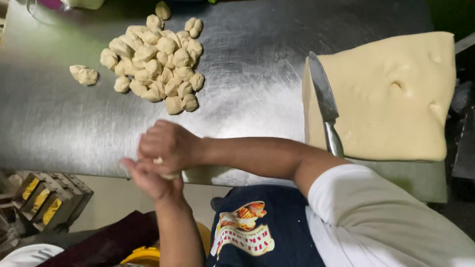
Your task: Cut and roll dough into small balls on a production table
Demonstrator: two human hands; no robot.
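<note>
1. A small pale lump of dough [159, 161] sits pressed between the two palms, at the near edge of the brushed steel counter [247, 59].
2. The right hand [166, 143] lies on top, closed down over the lump; the left hand [148, 178] cups it from below.
3. A heap of rounded dough pieces [158, 64] lies farther back on the counter.
4. To the right, a large pale slab of dough [391, 99] has a steel knife [324, 101] resting against its cut edge.
</note>
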